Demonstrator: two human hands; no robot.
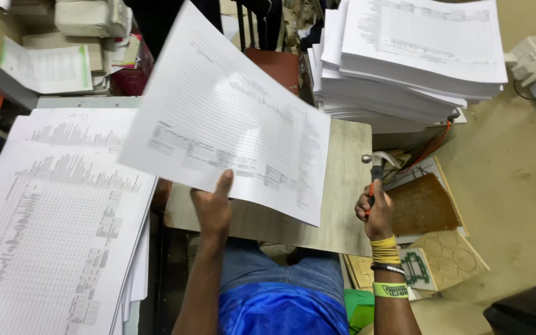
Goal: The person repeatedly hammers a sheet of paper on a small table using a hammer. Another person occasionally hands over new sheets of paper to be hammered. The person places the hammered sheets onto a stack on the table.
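My left hand [214, 206] grips the near edge of a thin sheaf of printed paper sheets [231, 118], lifted and tilted above a wooden board [342, 186] that rests on my lap. My right hand [373, 211] is closed on the orange-and-black handle of a claw hammer [376, 162], its steel head raised just past the board's right edge. Yellow, black and green bands circle my right wrist.
A tall stack of printed sheets [404, 56] stands at the back right. Another wide pile of printed sheets [57, 211] lies on the left. Wooden boards, one with cut circles [448, 257], lie on the floor at right, near a wall socket [531, 59].
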